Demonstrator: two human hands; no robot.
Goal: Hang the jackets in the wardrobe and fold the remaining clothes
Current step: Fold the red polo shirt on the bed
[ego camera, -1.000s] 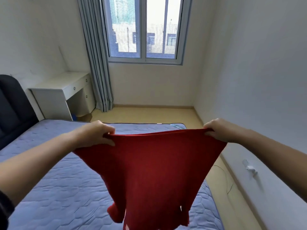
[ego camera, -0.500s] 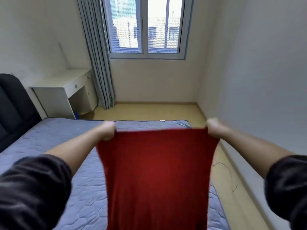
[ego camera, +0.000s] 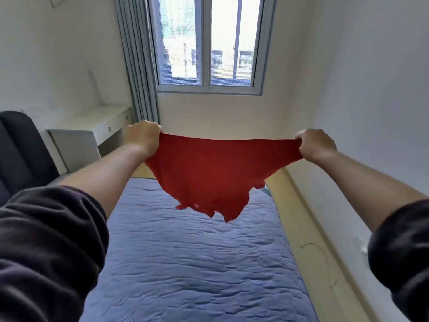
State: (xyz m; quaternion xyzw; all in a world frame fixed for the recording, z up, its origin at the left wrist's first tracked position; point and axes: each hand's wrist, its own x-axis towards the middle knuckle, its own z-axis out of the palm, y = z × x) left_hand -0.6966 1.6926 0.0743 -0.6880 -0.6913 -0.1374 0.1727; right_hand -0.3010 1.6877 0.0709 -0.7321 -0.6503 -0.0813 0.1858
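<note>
Red garment [ego camera: 209, 177]: soft, thin-looking cloth, plain red, held up in the air above the far half of the bed [ego camera: 197, 263] and not touching it. Its top edge is stretched between both hands and sags slightly in the middle. The body narrows downward into a ragged, bunched lower edge. Garment type unclear; any sleeves or collar are lost in the folds.

Left hand [ego camera: 144, 138] is clenched on the left top corner, right hand [ego camera: 316, 145] on the right top corner. Cloth runs into each fist, so the corners themselves are hidden. Right-hand fingers [ego camera: 300, 138] curl over the edge; fingertips not visible.

Both forearms are bare, with dark sleeves [ego camera: 46, 240] pushed up and cut off by the frame.

The bed has a blue-grey quilted cover, wrinkled, its near end cut off. A dark padded headboard [ego camera: 18, 154] at left is partly out of frame. There is a white desk [ego camera: 92, 130], grey pleated curtain [ego camera: 137, 66], window [ego camera: 206, 43] and wooden floor [ego camera: 301, 217].
</note>
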